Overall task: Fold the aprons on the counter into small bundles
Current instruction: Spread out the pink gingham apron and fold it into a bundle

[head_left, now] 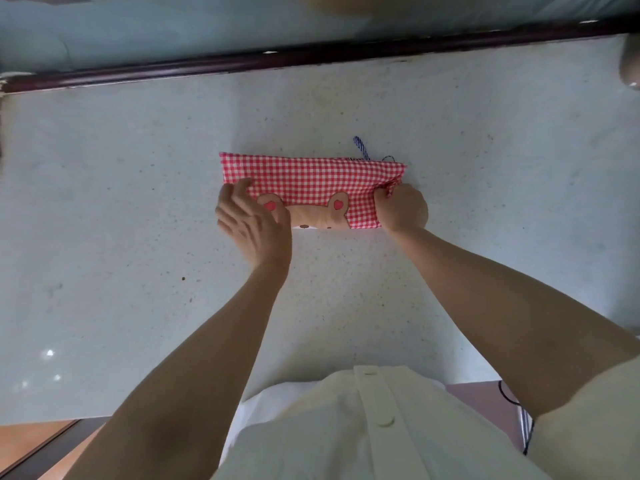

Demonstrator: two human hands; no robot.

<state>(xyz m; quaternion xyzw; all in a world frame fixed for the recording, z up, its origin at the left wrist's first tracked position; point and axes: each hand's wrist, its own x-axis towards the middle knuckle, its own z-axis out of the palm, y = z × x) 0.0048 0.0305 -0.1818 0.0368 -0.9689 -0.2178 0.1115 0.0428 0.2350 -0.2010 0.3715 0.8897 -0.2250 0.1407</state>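
A red-and-white checked apron [311, 178] with a brown bear patch lies folded into a long narrow strip on the pale speckled counter [138, 202]. A blue-and-white striped tie [360, 147] sticks out from its far edge. My left hand [252, 223] rests on the strip's left end, fingers straight and spread. My right hand [401, 207] grips the right end, fingers curled round bunched fabric.
A dark wooden ledge [311, 57] runs along the counter's far edge, with a pale blue wall behind. A rounded grey object [630, 67] sits at the far right. The counter's near edge is at my waist, with striped cloth [526, 424] hanging at lower right.
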